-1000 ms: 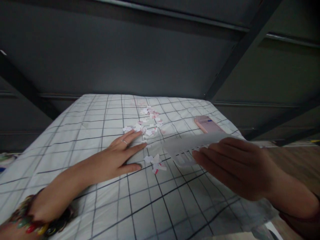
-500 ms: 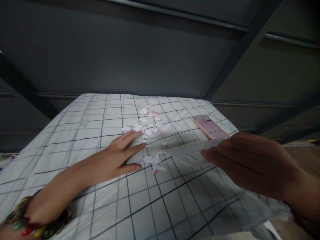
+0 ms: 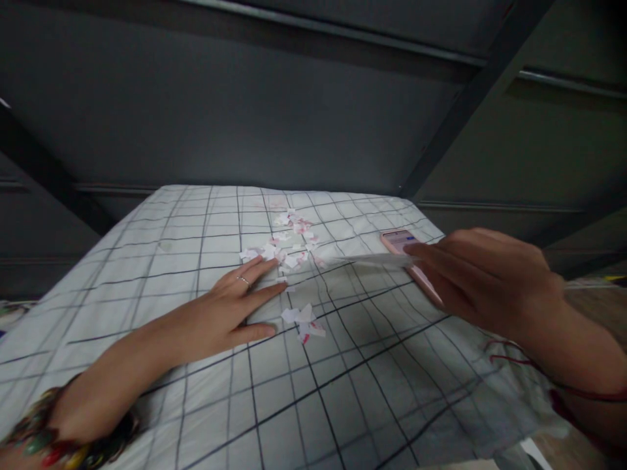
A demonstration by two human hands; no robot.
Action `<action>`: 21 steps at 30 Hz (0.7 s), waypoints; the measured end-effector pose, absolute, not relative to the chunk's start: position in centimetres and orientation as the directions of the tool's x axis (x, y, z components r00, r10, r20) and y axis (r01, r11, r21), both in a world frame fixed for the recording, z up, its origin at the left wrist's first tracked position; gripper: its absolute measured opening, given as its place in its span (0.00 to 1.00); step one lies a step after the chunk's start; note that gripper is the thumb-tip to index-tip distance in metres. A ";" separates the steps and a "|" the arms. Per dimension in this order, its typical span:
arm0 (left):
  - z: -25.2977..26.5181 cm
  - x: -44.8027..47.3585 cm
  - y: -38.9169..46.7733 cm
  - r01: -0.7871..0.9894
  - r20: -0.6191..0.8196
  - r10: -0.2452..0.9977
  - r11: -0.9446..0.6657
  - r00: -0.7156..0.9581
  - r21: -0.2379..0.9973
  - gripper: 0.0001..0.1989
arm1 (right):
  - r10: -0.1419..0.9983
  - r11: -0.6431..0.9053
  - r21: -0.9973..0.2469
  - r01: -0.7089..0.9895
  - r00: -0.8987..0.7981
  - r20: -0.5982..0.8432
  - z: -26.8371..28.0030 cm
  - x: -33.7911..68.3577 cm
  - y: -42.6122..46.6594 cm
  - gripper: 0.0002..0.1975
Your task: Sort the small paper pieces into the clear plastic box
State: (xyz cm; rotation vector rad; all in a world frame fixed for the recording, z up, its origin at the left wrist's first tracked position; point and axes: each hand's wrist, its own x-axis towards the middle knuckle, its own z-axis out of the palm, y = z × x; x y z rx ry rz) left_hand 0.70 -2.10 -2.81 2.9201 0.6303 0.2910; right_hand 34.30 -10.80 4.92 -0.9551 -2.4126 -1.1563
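My left hand (image 3: 240,297) lies flat on the checked cloth (image 3: 196,405), fingers spread, a ring on one finger. Its fingertips touch the edge of the torn paper scraps (image 3: 292,260), white with pink and red marks. A smaller cluster of paper scraps (image 3: 304,320) lies just right of my left thumb. My right hand (image 3: 490,281) is raised above the cloth, pinching a thin whitish sheet (image 3: 372,259) by its right end. Seen nearly edge-on, the sheet points left toward the scraps; its material is unclear. My right fingers partly hide a pink phone (image 3: 394,238).
Behind the cloth's far edge stands a dark grey panel wall (image 3: 235,111) with metal rails. A wooden floor (image 3: 592,313) shows at the right. Something pale (image 3: 533,450) sits below the cloth's front right corner.
My right hand has moved up and away from me with the sheet, which has turned from a slanted face to nearly edge-on. My left hand has stayed in place.
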 end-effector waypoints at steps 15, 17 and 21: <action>-2.6 0.5 -2.2 0.382 0.182 0.420 -0.900 0.889 0.211 0.25 | 0.517 0.487 0.526 0.697 -0.715 0.470 5.4 34.4 -11.7 0.09; -2.6 0.6 -2.2 0.379 0.185 0.418 -0.901 0.889 0.213 0.25 | 0.504 0.481 0.537 0.692 -0.720 0.477 5.4 33.9 -11.4 0.09; -2.5 0.7 -2.3 0.388 0.187 0.426 -0.898 0.885 0.209 0.24 | 0.478 0.492 0.537 0.685 -0.728 0.491 5.2 33.3 -10.7 0.10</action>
